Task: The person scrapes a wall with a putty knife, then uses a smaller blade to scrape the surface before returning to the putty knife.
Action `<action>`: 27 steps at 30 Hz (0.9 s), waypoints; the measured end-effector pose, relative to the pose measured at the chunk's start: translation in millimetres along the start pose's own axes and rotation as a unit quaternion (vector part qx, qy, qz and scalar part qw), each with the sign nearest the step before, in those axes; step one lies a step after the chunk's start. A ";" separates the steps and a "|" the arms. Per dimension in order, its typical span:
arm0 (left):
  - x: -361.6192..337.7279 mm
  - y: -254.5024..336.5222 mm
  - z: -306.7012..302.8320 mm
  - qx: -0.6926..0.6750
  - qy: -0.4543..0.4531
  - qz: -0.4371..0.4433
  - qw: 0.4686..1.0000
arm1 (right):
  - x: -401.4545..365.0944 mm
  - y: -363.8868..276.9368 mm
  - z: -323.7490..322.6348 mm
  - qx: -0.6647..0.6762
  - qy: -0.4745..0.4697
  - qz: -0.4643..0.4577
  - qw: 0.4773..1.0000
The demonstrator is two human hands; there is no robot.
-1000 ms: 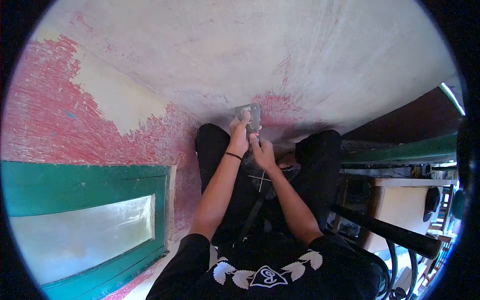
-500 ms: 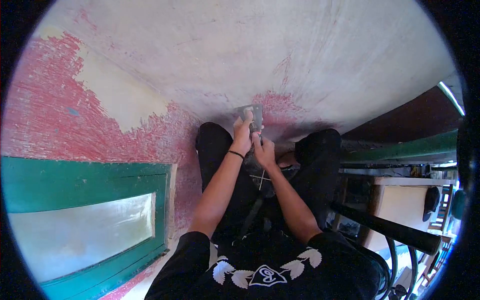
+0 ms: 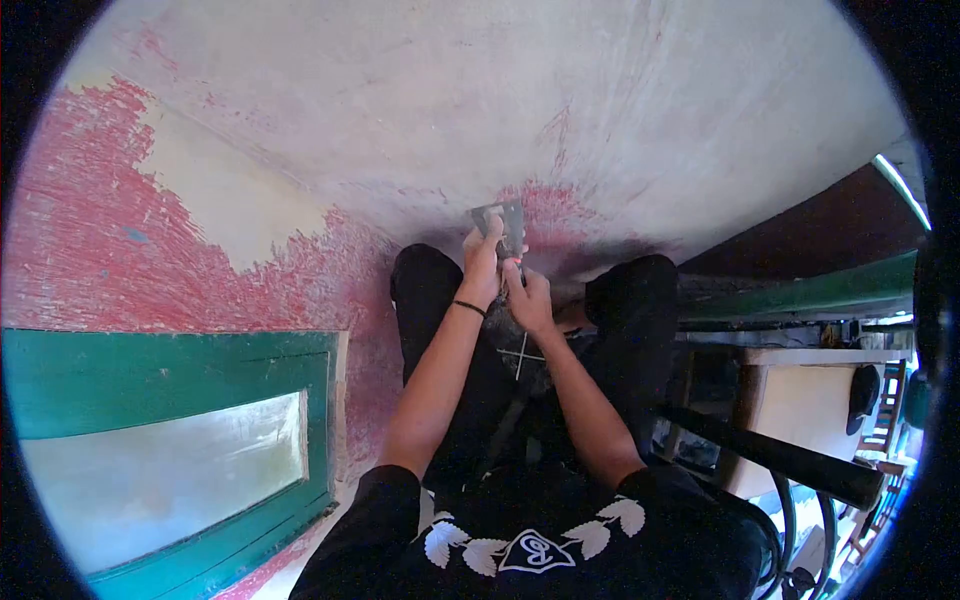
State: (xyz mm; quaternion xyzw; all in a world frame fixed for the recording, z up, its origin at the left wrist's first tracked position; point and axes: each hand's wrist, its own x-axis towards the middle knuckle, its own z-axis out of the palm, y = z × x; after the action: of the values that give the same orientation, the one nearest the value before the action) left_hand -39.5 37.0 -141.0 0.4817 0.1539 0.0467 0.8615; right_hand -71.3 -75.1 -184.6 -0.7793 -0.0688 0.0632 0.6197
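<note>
In front of the wall, between my knees, both hands are closed around a putty knife (image 3: 515, 222) with a wide grey blade. My left hand (image 3: 482, 262) grips the blade from the left side, its thumb laid flat on the face. Lower down, my right hand (image 3: 532, 298) is wrapped around the handle, most of which its fingers hide. Behind the blade's top edge, a patch of red paint (image 3: 555, 208) shows on the whitish wall (image 3: 600, 100).
Flaking red paint (image 3: 90, 230) spreads over the wall at left, above a green-framed window (image 3: 170, 370). My bent knees in black trousers (image 3: 635, 300) flank the hands. On the right are a green rail (image 3: 800, 290), a black tubular armrest (image 3: 780, 455) and a pale-topped table (image 3: 800, 410).
The view has shifted slightly, with the window sitting a little lower. My left thumb has slid slightly up the blade; both hands keep their hold on the putty knife.
</note>
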 end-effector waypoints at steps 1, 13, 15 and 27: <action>-1.4 -4.7 -2.2 -0.002 0.005 -0.009 1.000 | -1.6 9.5 1.7 -0.004 0.002 -0.002 1.000; -5.0 10.6 10.6 0.011 0.018 -0.017 1.000 | 8.3 -6.6 3.1 0.029 0.006 -0.015 0.999; -4.9 18.1 15.1 0.001 0.004 -0.004 1.000 | 8.5 -6.0 -1.7 0.015 0.011 -0.035 0.999; 0.6 -58.4 2.1 0.085 0.052 -0.092 0.991 | 4.1 71.6 0.9 0.032 0.050 0.154 0.986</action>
State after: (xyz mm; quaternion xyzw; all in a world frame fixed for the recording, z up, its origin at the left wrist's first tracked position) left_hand -42.2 4.4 -189.5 0.5338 0.2458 -0.0208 0.8088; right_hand -65.5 -89.3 -254.6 -0.7628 0.0851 0.1209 0.6295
